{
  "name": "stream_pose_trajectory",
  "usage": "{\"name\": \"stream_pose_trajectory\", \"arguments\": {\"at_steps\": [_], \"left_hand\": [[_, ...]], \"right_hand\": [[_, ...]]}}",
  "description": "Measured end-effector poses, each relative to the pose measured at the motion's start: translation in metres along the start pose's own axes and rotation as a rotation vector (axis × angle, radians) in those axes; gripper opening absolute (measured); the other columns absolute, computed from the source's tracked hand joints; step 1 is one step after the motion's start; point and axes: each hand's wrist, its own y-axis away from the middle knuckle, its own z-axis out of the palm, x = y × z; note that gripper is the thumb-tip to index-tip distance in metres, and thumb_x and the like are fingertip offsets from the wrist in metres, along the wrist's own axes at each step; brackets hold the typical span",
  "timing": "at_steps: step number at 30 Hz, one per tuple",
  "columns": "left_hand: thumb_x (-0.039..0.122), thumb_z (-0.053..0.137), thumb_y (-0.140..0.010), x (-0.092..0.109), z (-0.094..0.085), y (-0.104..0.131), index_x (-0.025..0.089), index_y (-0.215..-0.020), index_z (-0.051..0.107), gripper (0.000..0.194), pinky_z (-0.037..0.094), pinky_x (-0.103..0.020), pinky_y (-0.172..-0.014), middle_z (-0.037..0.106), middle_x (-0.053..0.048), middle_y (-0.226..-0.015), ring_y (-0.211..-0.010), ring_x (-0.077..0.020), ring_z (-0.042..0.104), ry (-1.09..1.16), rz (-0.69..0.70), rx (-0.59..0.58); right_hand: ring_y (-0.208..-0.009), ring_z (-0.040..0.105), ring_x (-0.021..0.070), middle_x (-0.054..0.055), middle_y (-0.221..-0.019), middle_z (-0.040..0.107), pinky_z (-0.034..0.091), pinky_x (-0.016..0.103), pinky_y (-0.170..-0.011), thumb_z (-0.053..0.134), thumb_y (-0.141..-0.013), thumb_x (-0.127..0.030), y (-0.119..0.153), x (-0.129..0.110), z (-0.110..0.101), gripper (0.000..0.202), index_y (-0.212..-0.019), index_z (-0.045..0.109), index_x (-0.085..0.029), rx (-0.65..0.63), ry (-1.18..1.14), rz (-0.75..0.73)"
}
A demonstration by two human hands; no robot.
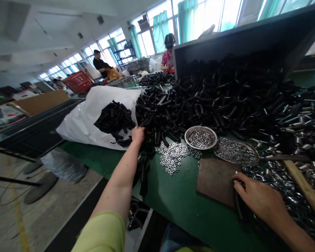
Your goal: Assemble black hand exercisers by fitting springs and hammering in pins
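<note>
My left hand [138, 135] reaches to the right edge of a white sack [78, 122] of black parts [114, 117], beside a large heap of similar parts [183, 108]. Its fingers are curled and what they hold is too small to make out. My right hand [259, 196] is closed on a black handle [240, 204] with a metal end, at the right edge of a brown plate [217, 180]. Between the hands, small metal nuts [172, 155] lie loose on the green table [173, 199].
A steel bowl [201, 137] and a tray [236, 151] hold small metal pieces. At the right, a wooden-handled hammer [304, 187] lies on metal rings and fittings. A large dark bin [199, 56] is tipped over the heap. Several people sit or stand farther back.
</note>
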Motion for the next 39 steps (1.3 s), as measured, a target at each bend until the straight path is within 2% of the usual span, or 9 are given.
{"name": "stream_pose_trajectory", "arguments": {"at_steps": [5,8,11,14,16,18,29,35,39], "left_hand": [[0.015,0.045,-0.082,0.018,-0.006,0.009,0.007,-0.124,0.046,0.043,0.042,-0.039,-0.087,0.062,-0.017,-0.102,-0.1,-0.0282,0.056,0.091,-0.026,0.115],[0.018,0.044,-0.082,0.057,-0.015,0.045,0.014,-0.125,0.039,0.044,0.046,-0.032,-0.075,0.061,-0.007,-0.089,-0.082,-0.0207,0.06,0.572,-0.022,0.155],[0.028,0.051,-0.08,0.112,-0.019,0.114,0.019,-0.112,0.045,0.034,0.042,-0.024,-0.052,0.048,0.006,-0.058,-0.05,-0.0122,0.049,1.22,-0.03,-0.28],[0.04,0.067,-0.071,0.163,-0.016,0.187,0.02,-0.104,0.046,0.044,0.031,-0.018,-0.04,0.041,0.01,-0.051,-0.038,-0.0064,0.037,1.544,-0.111,-0.826],[0.04,0.076,-0.063,0.187,-0.015,0.221,0.018,-0.098,0.047,0.051,0.026,-0.016,-0.037,0.043,0.01,-0.055,-0.038,-0.0033,0.034,1.658,-0.162,-1.031],[0.04,0.079,-0.059,0.202,-0.016,0.238,0.017,-0.094,0.049,0.051,0.022,-0.015,-0.036,0.044,0.009,-0.058,-0.038,-0.0015,0.032,1.715,-0.208,-1.109],[0.031,0.08,-0.056,0.207,-0.027,0.253,0.017,-0.09,0.055,0.045,0.03,-0.014,-0.038,0.049,0.006,-0.065,-0.048,-0.0033,0.038,1.483,-0.053,-1.13],[0.03,0.079,-0.055,0.203,-0.02,0.25,0.022,-0.12,0.044,0.074,0.027,-0.014,-0.037,0.052,0.006,-0.071,-0.045,-0.0034,0.04,1.608,-0.242,-1.199],[0.026,0.078,-0.057,0.199,-0.023,0.242,0.029,-0.135,0.029,0.093,0.036,-0.017,-0.044,0.057,0.004,-0.081,-0.05,-0.0055,0.046,1.54,-0.155,-1.008]], "right_hand": [[-0.075,0.069,0.0283,0.003,-0.088,0.073,0.049,0.039,-0.063,0.034,-0.089,-0.041,0.003,0.006,0.003,0.034,-0.099,0.063,-0.028,0.031,-0.11,0.051],[-0.081,0.069,0.0245,0.002,-0.092,0.073,0.05,0.035,-0.07,0.037,-0.088,-0.045,0.007,0.003,-0.003,0.034,-0.098,0.065,-0.027,0.07,-0.403,0.02],[-0.068,0.067,0.0191,0.003,-0.085,0.072,0.05,0.028,-0.061,0.04,-0.087,-0.048,0.015,-0.015,-0.017,0.038,-0.1,0.065,-0.023,0.107,-0.727,0.008],[-0.062,0.065,0.0176,0.004,-0.08,0.072,0.049,0.025,-0.056,0.044,-0.086,-0.048,0.025,-0.038,-0.029,0.037,-0.095,0.067,-0.02,0.189,-0.869,0.021],[-0.068,0.066,0.0181,0.004,-0.083,0.072,0.05,0.025,-0.061,0.047,-0.085,-0.046,0.031,-0.049,-0.034,0.033,-0.089,0.068,-0.021,0.249,-0.883,-0.001],[-0.07,0.066,0.0182,0.003,-0.081,0.072,0.05,0.024,-0.063,0.05,-0.083,-0.044,0.035,-0.052,-0.034,0.029,-0.085,0.069,-0.022,0.275,-0.872,-0.008],[-0.068,0.067,0.0169,0.0,-0.074,0.072,0.051,0.023,-0.064,0.051,-0.082,-0.041,0.051,-0.04,-0.021,0.024,-0.075,0.068,-0.025,0.247,-0.825,-0.051],[-0.079,0.067,0.0191,0.004,-0.084,0.07,0.052,0.028,-0.071,0.048,-0.086,-0.037,0.047,-0.03,-0.024,0.022,-0.089,0.066,-0.025,0.303,-0.75,-0.266],[-0.069,0.066,0.0187,0.004,-0.076,0.068,0.051,0.028,-0.064,0.05,-0.084,-0.041,0.043,-0.023,-0.017,0.021,-0.086,0.061,-0.024,0.365,-0.811,-0.163]]}}
